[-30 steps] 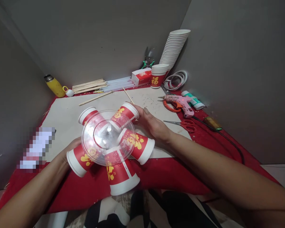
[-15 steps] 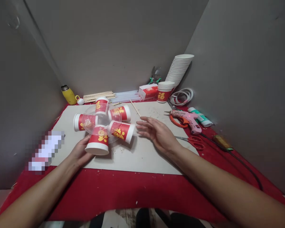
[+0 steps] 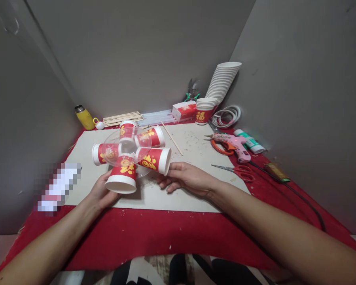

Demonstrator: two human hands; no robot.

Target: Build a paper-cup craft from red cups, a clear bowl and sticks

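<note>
Several red-and-white paper cups [image 3: 123, 173] with yellow characters lie on their sides like spokes between two clear plastic discs [image 3: 129, 147], their mouths facing outward. My left hand [image 3: 104, 190] is closed around the near-left side of this paper cup wheel, its fingers partly hidden beneath the nearest cup. On the other side, my right hand [image 3: 185, 178] is at the rim of the right-hand cup, its fingers curled underneath and its upper fingers hidden behind the rim. The wheel is held above a pale board [image 3: 190, 200].
A thin wooden stick [image 3: 172, 138] lies on the board behind my right hand. Rightward are red scissors [image 3: 242, 173], a pink glue gun [image 3: 235, 144] and its cord. Stacked cups [image 3: 204, 112], a red-white box [image 3: 184, 111], wooden sticks [image 3: 121, 118] and a yellow bottle [image 3: 84, 117] line the back.
My right hand has moved left and down, from beside the cups to under the right-hand cup's rim. The wheel has tilted slightly; my left hand keeps its hold.
</note>
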